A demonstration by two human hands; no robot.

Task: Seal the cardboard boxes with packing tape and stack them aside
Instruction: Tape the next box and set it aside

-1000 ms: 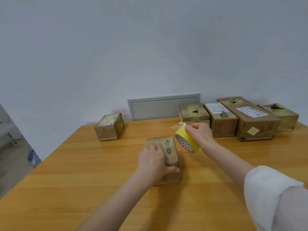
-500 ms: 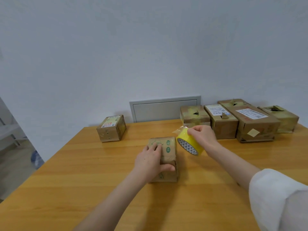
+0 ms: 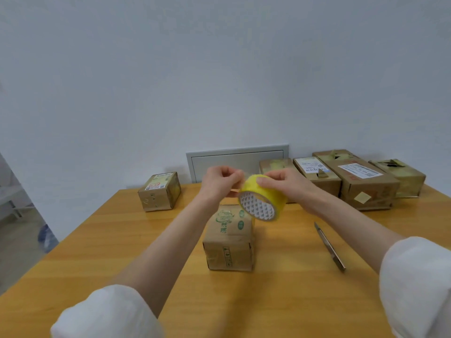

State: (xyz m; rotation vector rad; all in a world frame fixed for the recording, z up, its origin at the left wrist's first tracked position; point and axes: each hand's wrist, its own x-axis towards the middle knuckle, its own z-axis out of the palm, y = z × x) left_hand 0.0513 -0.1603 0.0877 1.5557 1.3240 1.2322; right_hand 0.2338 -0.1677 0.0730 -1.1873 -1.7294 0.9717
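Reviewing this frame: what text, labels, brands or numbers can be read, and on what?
No text reads clearly.
Centre box: green logo and characters, too blurred.
Left box: white label, red mark, too small.
Back-row boxes: white shipping labels, too small.
Tape roll: triangle pattern, no words.

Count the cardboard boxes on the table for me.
6: centre box in front, left box by the wall, then a far-right row: small box, labelled box, long box, end box. More may hide behind.
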